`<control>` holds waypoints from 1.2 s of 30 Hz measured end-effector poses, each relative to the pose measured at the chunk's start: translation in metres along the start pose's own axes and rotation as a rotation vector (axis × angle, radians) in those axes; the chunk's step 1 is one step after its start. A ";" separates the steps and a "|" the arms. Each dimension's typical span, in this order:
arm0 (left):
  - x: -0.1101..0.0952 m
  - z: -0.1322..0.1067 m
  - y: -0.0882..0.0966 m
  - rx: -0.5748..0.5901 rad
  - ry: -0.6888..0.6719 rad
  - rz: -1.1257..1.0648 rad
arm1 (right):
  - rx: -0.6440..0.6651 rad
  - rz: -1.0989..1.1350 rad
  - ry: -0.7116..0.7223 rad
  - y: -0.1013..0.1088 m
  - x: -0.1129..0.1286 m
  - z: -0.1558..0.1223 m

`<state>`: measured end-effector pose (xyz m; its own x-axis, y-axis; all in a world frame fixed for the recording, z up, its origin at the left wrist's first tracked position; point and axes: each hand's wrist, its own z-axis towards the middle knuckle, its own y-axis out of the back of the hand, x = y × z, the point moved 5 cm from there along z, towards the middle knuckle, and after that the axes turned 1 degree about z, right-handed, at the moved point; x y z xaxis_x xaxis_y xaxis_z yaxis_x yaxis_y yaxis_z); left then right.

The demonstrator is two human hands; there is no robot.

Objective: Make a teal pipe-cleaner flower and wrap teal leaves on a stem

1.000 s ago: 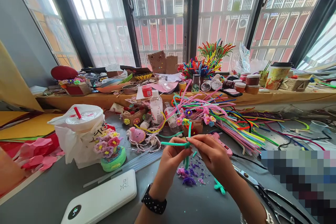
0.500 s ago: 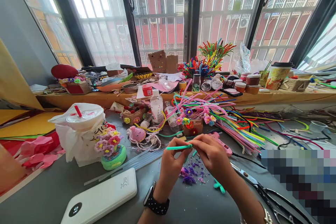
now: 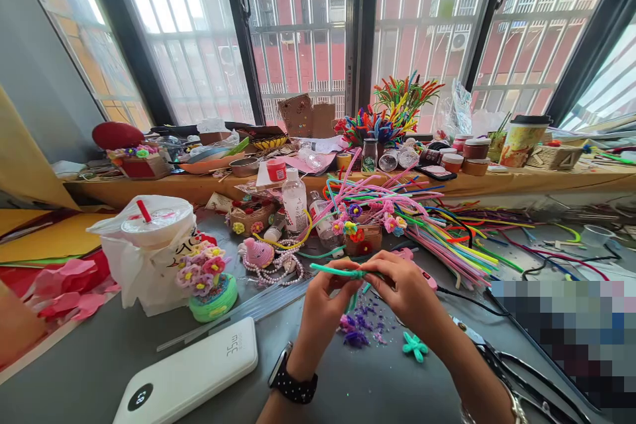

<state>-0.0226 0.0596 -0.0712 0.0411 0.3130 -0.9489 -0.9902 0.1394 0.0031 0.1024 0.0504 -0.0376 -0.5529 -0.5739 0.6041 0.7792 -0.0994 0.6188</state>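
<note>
Both my hands pinch a teal pipe cleaner (image 3: 332, 270) above the middle of the table. My left hand (image 3: 325, 305) grips it between thumb and fingers, and one straight end sticks out to the left. Against it, my right hand (image 3: 401, 285) closes its fingertips where the stem is bunched or twisted. Part of the teal stem hangs below the fingers. A teal pipe-cleaner flower shape (image 3: 415, 346) lies on the table under my right forearm. Purple and pink fuzzy clippings (image 3: 356, 336) are scattered beneath my hands.
Scissors (image 3: 517, 371) lie at the right, partly under my right forearm. A pink glue gun (image 3: 422, 270) sits behind my right hand. A white power bank (image 3: 191, 371), a bagged drink cup (image 3: 159, 232) and a flower ornament (image 3: 213, 298) stand left. Pipe cleaners (image 3: 447, 245) pile up behind.
My right hand has shifted slightly right and the teal stem's left end now tilts upward. More of the teal flower shape on the table shows beside my right forearm.
</note>
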 end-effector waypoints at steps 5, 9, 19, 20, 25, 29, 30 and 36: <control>0.000 0.000 0.000 -0.013 -0.020 -0.025 | -0.043 -0.071 0.044 0.003 0.004 0.000; -0.007 -0.001 0.000 -0.009 -0.072 -0.031 | -0.034 -0.046 0.079 0.004 0.008 -0.001; -0.007 -0.001 -0.003 0.029 0.010 -0.190 | 0.168 0.035 -0.006 0.005 0.005 -0.001; -0.006 0.000 -0.003 0.022 0.030 -0.197 | 0.164 0.029 -0.020 0.006 0.004 -0.001; -0.002 0.001 0.001 0.014 0.114 -0.211 | 0.115 0.002 -0.012 0.009 0.005 0.000; 0.001 0.001 0.003 0.005 0.151 -0.218 | 0.082 -0.024 0.016 0.009 0.007 -0.001; 0.002 0.001 0.003 0.003 0.156 -0.219 | 0.075 -0.029 0.019 0.010 0.008 -0.001; 0.000 0.001 0.003 -0.008 0.155 -0.226 | 0.049 -0.045 0.007 0.009 0.009 -0.001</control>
<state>-0.0258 0.0610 -0.0713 0.2404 0.1271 -0.9623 -0.9595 0.1813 -0.2157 0.1048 0.0439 -0.0269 -0.5850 -0.5752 0.5718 0.7381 -0.0854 0.6693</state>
